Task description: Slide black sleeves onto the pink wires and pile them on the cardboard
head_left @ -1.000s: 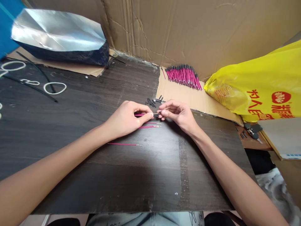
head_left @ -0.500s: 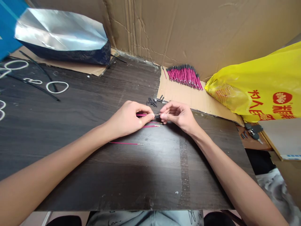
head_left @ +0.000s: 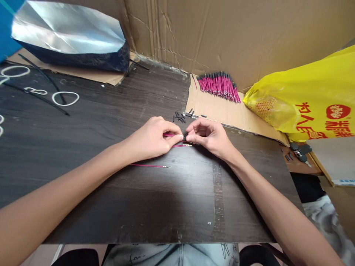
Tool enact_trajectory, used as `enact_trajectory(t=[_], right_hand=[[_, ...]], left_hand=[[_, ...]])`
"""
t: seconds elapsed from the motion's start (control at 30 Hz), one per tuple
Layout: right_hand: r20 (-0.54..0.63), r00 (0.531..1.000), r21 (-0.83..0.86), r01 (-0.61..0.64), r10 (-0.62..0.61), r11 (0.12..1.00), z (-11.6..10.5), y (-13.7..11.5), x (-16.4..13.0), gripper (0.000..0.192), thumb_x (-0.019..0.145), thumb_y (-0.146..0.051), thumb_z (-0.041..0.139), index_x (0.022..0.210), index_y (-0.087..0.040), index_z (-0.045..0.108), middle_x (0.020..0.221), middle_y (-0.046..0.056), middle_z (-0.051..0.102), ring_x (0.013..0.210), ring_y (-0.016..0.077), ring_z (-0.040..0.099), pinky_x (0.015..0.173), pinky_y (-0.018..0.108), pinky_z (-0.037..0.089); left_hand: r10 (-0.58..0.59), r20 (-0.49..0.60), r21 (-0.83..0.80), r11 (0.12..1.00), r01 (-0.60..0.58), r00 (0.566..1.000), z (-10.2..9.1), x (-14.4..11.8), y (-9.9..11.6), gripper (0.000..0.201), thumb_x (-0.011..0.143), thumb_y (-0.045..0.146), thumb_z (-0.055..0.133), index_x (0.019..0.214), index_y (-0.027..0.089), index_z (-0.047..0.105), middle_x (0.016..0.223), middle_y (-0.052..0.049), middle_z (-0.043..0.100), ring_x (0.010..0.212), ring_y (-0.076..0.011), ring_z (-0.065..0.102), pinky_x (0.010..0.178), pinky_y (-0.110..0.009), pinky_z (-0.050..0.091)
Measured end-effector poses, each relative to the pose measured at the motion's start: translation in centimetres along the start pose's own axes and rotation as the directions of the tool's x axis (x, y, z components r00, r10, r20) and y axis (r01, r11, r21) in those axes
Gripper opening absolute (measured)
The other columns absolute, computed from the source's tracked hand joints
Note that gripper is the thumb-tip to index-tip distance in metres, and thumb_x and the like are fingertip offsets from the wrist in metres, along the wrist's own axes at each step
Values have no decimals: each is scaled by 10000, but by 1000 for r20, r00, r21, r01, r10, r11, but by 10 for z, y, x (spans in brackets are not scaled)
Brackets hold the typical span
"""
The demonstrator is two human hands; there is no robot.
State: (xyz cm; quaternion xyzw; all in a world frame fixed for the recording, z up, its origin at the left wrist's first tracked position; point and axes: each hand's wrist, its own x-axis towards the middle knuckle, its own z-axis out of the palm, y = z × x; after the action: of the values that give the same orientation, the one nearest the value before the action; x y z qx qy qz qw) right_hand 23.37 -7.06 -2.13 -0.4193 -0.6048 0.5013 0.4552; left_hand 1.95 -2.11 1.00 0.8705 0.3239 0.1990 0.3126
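Observation:
My left hand [head_left: 158, 136] pinches a few pink wires [head_left: 168, 134] between thumb and forefinger. Closed at the fingertips, my right hand [head_left: 209, 136] holds a short black sleeve [head_left: 184, 138] against the end of the wires, so the two hands nearly touch. Just below them, more pink wire with bare metal terminals [head_left: 187, 145] pokes out from under my left hand. A single pink wire [head_left: 149, 165] lies nearer to me on the dark table. Several loose black sleeves [head_left: 179, 117] are scattered just beyond my fingers.
A pile of pink wires with black ends [head_left: 219, 87] rests on a cardboard sheet [head_left: 210, 105] at the back. To the right stands a yellow plastic bag [head_left: 310, 96], with keys [head_left: 301, 153] below it. A silver-lined bag [head_left: 69, 33] and white rubber bands [head_left: 66, 98] are at left.
My right fingertips have come closer to my left ones, and the black sleeve now meets the wire ends, covering the metal tip seen between the hands before. The view has shifted slightly.

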Motion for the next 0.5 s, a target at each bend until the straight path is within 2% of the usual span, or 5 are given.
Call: enact_trajectory(t=[0.17,0.3,0.5], right_hand=[[0,1000,-37,21,-21,999,-2,0,1,286,807,-368,838,957,-167,700,814,6,660,707,107,580,635,238,460],[14,1000,7,11,-11,1000,-5,-3,3,242,923,-381,715,1013,-157,695,825,12,663,683,92,580,569,217,411],[43,999,-6,0,1,1000,-6,-5,3,263,928,-418,704,1007,-168,687,826,6,670,670,89,569,589,229,410]], left_hand=[[-11,-9,33,999,11,1000,1,0,-1,221,889,305,613,842,203,803,775,-19,757,716,-171,629,690,-291,418],[-62,-42,-42,997,61,997,0,1,-1,226,892,338,626,879,202,805,835,-9,768,738,-167,643,705,-287,427],[-96,-11,-123,988,94,995,1,2,2,255,902,367,617,909,196,806,800,-1,754,736,-167,640,689,-280,416]])
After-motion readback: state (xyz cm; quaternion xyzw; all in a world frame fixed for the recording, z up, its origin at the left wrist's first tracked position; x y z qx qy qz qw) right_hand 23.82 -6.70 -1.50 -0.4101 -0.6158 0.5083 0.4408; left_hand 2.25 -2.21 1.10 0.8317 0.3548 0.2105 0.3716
